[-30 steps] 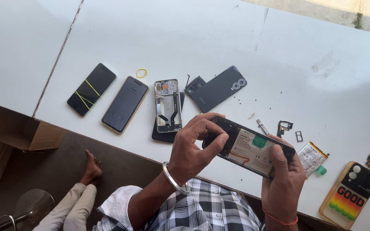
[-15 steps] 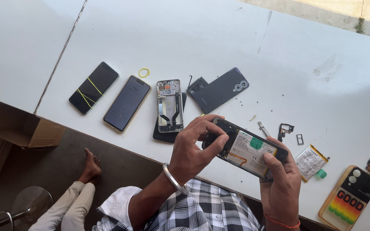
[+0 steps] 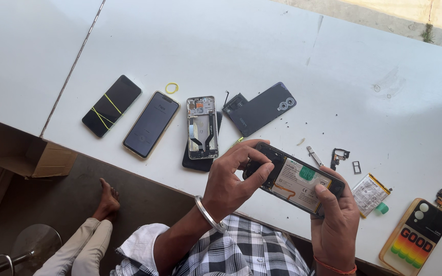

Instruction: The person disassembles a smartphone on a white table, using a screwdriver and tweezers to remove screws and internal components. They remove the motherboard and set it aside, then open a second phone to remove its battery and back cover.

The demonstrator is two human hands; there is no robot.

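Your left hand (image 3: 231,179) and right hand (image 3: 336,214) both grip an opened phone (image 3: 295,178) above the bench (image 3: 333,76); a bare phone frame (image 3: 202,127) lies just beyond your left hand.

Table (image 3: 231,41): fills upper frame.
Centre-left row, left to right: banded phone (image 3: 111,106), phone (image 3: 151,124), bare frame (image 3: 202,126), back cover (image 3: 260,109).
Rubber band (image 3: 172,88): above the phone.
Opened phone (image 3: 292,177): lower centre, between left hand (image 3: 231,185) and right hand (image 3: 335,221).
Small parts (image 3: 339,157), apparently brackets: just right.
Battery (image 3: 370,188), phone case (image 3: 416,236): lower right.
Cardboard box (image 3: 26,156): left edge, below table.
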